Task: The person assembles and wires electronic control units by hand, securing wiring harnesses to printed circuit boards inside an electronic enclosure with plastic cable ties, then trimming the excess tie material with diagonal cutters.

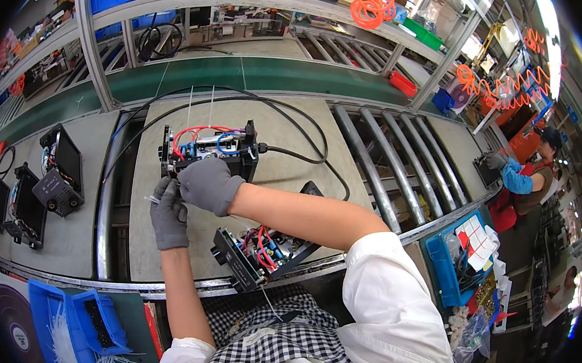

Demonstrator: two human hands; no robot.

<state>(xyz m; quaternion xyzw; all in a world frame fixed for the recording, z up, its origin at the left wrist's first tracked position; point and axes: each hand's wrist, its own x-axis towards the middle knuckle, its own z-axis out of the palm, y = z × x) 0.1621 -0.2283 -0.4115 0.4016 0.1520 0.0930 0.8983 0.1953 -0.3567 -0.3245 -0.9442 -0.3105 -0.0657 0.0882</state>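
Note:
An open electronics unit (207, 147) with a black frame, red and blue wires and a black cable stands on the board in front of me. Two thin white cable ties stick up from its far side. My left hand (169, 221), in a grey glove, is closed at its front left corner; a short white strip like a cable tie (153, 199) pokes out between its fingers. My right hand (210, 185), also gloved, is curled against the unit's near side, and its fingertips are hidden. Below my right forearm a second open unit (259, 255) lies tilted at the board's near edge.
Several more units (58, 168) sit on the board at left. Metal rollers (390, 165) run to the right. Blue bins (58, 324) with white cable ties are at lower left; a blue crate (444, 263) is at right. A co-worker (534, 175) handles a unit at far right.

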